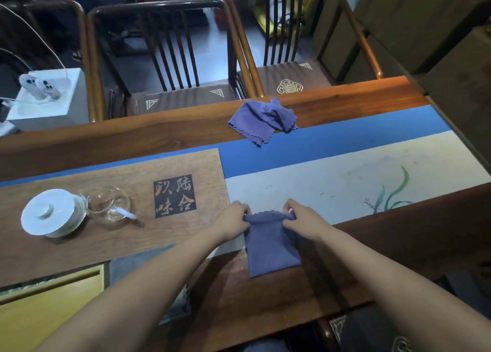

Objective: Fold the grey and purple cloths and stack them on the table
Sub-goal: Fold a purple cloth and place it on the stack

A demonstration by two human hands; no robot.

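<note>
Carved characters on a board

A dark square panel on the light wooden tea board bears four Chinese characters, including 陆, 合 and 味.

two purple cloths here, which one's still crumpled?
The far purple cloth, bunched at the table's back edge. The near purple cloth lies flat, gripped by the left hand and right hand.

near cloth purple, scalloped edge | far cloth purple | table runner blue, cream | lidded cup white
</note>
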